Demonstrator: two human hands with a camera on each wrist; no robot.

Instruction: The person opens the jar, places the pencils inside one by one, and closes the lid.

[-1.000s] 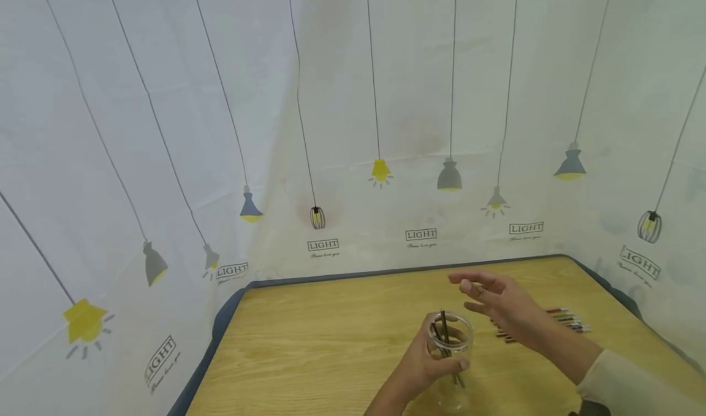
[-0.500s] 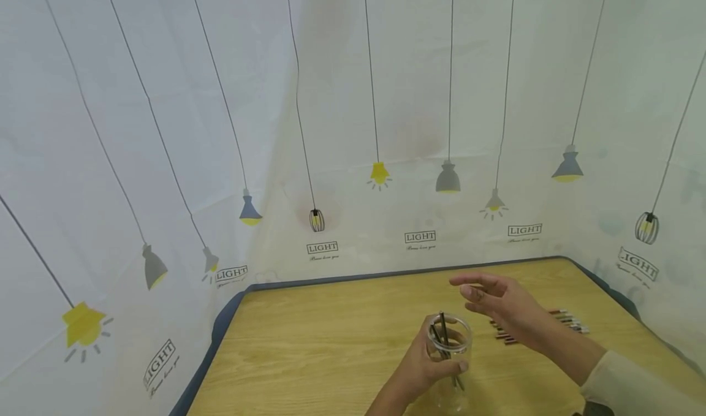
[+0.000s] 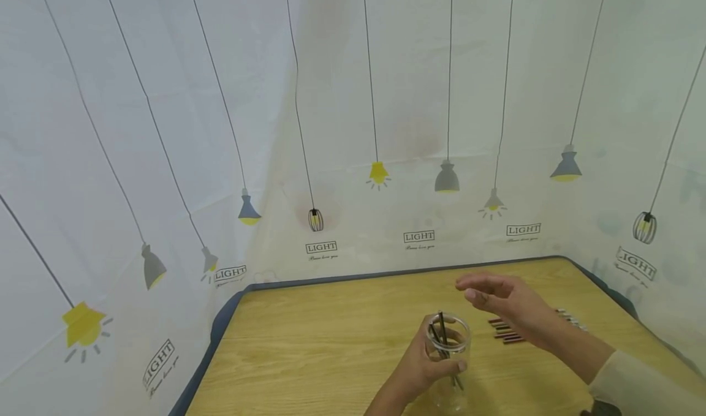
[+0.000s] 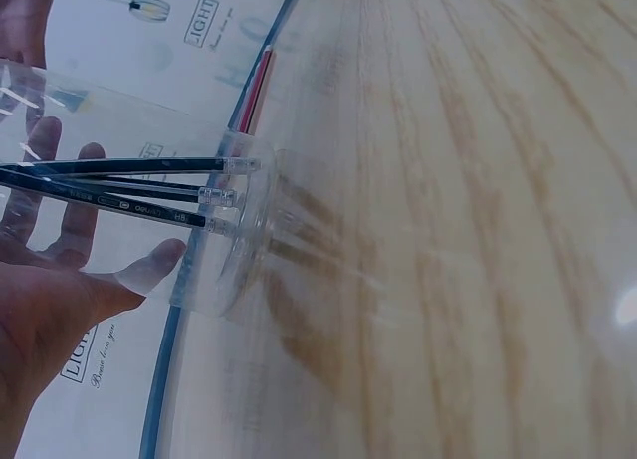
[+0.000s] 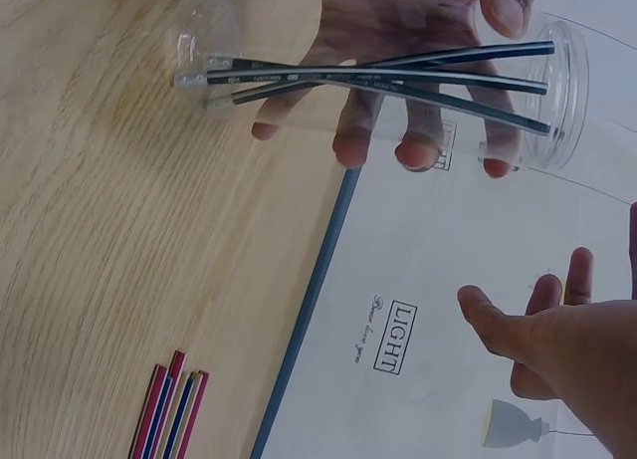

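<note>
A clear, wide-mouthed jar (image 3: 453, 397) stands on the wooden table, its open rim facing up. Three dark pencils (image 5: 448, 79) lean crossed inside it; the left wrist view shows their eraser ends near the base. My left hand (image 3: 417, 359) grips the jar's side, the thumb in front and the other fingers wrapped behind the glass. To the right of the jar and higher than its rim, my right hand (image 3: 510, 299) hovers with loosely bent fingers and holds nothing. Beneath the right forearm lies a row of pencils (image 3: 501, 330), partly hidden by it.
The table (image 3: 309, 342) has a dark blue edge (image 3: 358, 276) along its far side. Behind it hangs a white sheet (image 3: 353, 97) printed with lamps and the word LIGHT. In the right wrist view, red and blue loose pencils (image 5: 171, 409) lie side by side on the wood.
My right hand has shifted slightly to the right, its fingers now closer together, and more of the loose pencils' dark ends show. The left hand and jar stay put.
</note>
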